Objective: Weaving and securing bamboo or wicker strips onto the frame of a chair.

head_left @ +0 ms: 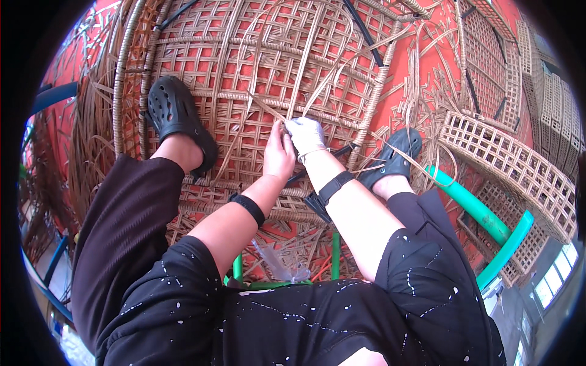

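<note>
A large wicker panel [201,113] of open tan weave, with wrapped rims and dark bars, lies in front of me. My left hand [279,154], bare, and my right hand [307,135], in a white glove, meet at its near middle. Both sets of fingers are closed round a flat tan wicker strip [297,91], whose loose length runs away from me over the weave. Other loose ends cross near my fingertips. Exactly how each finger grips the strip is partly hidden.
My dark clogs straddle the work, the left clog [174,110] on the panel, the right clog [400,155] beside it. Strip scraps [427,91] litter the red floor covering. A woven piece [506,161] and green tubes [473,207] stand right; a strip bundle [94,122] lies left.
</note>
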The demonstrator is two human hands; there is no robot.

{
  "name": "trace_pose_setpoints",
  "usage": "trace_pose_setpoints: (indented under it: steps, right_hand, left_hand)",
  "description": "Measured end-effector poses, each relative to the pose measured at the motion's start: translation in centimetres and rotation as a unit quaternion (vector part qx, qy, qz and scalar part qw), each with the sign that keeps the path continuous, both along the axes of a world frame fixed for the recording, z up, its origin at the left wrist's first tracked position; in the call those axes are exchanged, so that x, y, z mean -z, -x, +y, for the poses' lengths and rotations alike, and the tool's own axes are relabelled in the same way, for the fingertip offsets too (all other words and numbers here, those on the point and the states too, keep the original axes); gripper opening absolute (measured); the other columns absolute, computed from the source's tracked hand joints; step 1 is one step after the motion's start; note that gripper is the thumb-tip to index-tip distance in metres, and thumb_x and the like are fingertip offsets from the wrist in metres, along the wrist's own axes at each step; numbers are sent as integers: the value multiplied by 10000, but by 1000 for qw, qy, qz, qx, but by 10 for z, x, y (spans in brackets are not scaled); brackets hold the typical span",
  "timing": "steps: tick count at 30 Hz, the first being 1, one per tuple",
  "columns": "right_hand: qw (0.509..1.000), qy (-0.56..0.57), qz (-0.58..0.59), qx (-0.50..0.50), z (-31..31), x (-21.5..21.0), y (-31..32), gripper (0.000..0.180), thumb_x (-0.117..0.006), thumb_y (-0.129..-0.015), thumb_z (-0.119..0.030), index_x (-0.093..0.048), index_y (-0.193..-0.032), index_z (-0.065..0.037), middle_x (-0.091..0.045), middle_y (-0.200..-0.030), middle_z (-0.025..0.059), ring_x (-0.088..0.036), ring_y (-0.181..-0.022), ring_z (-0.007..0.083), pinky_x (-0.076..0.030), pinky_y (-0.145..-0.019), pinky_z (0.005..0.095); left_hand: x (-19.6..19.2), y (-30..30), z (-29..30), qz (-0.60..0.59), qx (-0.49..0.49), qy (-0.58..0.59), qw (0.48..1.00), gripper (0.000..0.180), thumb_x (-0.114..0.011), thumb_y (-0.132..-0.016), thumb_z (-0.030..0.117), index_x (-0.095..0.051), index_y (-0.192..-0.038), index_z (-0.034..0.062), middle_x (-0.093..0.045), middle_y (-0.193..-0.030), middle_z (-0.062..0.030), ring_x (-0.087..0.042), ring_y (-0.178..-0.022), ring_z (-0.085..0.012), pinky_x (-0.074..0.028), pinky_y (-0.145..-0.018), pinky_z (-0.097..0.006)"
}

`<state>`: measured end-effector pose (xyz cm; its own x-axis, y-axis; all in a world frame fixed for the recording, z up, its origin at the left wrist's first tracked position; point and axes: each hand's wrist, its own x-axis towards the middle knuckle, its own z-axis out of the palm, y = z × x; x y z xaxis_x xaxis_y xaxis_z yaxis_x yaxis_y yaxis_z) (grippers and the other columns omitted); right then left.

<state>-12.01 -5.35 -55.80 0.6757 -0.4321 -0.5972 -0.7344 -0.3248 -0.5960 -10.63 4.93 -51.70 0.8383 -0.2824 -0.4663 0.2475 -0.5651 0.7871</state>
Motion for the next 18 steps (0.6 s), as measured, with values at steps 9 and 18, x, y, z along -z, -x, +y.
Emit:
trace_pose_setpoints:
  steps: [9, 18]
  right_hand:
    - [957, -196, -18, 215, 4, -18, -3, 223, -627, -760, -221, -652, -830, -11, -638, -702, 85, -606, -647, 164, -470, -559, 302]
    - [984, -177, 26, 20, -21, -24, 2, 300, -576, -809, -194, -553, -1073, -55, -593, -708, 76, -546, -595, 143, -451, -535, 298]
  left_hand:
    - [8, -29, 2, 207, -74, 131, 967, 315, -513, -871, 159, -533, -1148, 11, -633, -919, -74, -608, -816, -150, -479, -751, -250]
    - [9, -55, 7, 452, -93, 180, 869, 212, -531, -846, 176, -566, -1039, 97, -631, -833, -1, -594, -717, -95, -448, -648, -215]
